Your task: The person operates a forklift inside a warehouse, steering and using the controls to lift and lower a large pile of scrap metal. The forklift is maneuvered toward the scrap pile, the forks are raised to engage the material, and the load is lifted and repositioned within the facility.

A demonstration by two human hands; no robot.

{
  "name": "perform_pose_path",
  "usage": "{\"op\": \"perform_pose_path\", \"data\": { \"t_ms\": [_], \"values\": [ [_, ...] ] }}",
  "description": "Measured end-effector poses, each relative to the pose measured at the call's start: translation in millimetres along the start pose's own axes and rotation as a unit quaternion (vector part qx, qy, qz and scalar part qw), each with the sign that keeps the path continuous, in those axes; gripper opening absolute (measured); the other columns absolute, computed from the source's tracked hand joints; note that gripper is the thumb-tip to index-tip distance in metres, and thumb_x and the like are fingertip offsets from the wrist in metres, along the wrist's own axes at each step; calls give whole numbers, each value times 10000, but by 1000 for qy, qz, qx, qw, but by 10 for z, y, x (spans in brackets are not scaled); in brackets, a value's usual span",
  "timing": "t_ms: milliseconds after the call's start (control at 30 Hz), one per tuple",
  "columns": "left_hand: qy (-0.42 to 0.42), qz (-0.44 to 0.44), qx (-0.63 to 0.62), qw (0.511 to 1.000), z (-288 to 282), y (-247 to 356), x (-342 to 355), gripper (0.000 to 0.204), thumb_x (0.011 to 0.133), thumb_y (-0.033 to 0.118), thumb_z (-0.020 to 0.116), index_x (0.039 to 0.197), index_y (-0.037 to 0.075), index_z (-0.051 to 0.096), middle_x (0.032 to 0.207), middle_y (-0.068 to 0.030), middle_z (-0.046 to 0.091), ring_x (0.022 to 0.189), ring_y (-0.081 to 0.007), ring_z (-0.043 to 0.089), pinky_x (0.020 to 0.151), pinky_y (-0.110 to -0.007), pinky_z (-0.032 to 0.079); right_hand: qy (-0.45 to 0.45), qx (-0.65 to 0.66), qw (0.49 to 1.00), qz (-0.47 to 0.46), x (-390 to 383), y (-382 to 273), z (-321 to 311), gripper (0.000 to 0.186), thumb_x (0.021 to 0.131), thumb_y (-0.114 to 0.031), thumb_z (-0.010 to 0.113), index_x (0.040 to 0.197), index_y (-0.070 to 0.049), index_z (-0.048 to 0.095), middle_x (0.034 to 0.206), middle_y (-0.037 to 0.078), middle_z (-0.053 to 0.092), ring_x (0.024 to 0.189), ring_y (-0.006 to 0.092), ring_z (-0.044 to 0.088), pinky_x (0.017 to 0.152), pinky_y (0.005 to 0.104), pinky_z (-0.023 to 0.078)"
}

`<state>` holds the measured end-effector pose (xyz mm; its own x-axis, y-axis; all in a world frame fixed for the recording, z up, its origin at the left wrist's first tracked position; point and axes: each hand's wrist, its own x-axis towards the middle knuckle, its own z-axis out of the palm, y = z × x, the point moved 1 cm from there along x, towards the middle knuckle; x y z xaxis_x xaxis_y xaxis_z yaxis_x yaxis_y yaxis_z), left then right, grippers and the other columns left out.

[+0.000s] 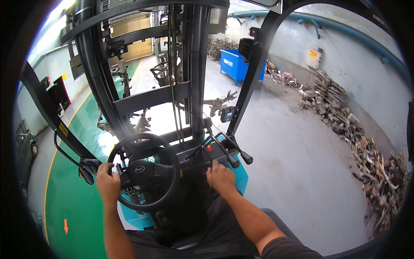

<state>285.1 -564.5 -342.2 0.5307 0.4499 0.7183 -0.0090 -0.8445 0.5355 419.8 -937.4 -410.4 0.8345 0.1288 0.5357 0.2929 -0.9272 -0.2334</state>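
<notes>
I sit in a teal forklift. My left hand is closed on the left side of the black steering wheel, by its spinner knob. My right hand is closed on a lever right of the wheel, its knob hidden by my fingers. Two levers with black knobs stand just beyond it, beside a red button. Dark gloves hang on the frame by my left hand. The mast rises ahead, with tangled metal parts beyond it.
Scrap metal piles line the right wall. A blue bin stands ahead right. A green painted lane with a yellow edge runs on the left, past a dark vehicle. A roller door is at the far end.
</notes>
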Motion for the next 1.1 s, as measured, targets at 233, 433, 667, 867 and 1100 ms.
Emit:
{"op": "perform_pose_path", "data": {
  "t_ms": [233,433,667,867,1100],
  "values": [
    [-67,68,83,992,765,-260,1111,305,827,146,616,1067,21,756,1067,-216,723,1022,-417,673,932,-496,531,-6,-11,1000,23,63,-41,311,352,962,-323,653,1149,-27,687,876,155,763,745,349,763,666,444,630],
    [-131,83,131,979,1478,355,1328,249,853,168,612,996,33,764,1036,-217,740,1000,-406,711,899,-506,567,11,10,1000,4,136,-57,352,358,953,-308,658,1162,-19,698,861,157,758,740,353,762,670,443,630],
    [-215,160,49,962,1761,1184,393,193,835,142,657,956,102,802,1037,-134,756,1016,-354,715,897,-466,579,20,-11,1000,-21,45,154,580,391,962,-330,648,1198,-19,675,858,139,746,722,320,760,630,418,625],
    [-190,203,-54,959,1315,1153,-283,110,820,105,670,850,106,776,868,-96,710,876,-325,692,788,-447,579,45,-47,998,15,-12,112,653,388,950,-327,667,1213,-42,685,857,124,737,707,308,756,630,408,620],
    [-171,195,-75,963,1337,888,-626,60,791,120,687,793,101,744,844,-76,708,846,-308,685,753,-428,582,47,-33,998,10,-176,166,864,396,933,-267,682,1223,1,698,894,174,742,758,356,749,679,433,621]
  ]
}}
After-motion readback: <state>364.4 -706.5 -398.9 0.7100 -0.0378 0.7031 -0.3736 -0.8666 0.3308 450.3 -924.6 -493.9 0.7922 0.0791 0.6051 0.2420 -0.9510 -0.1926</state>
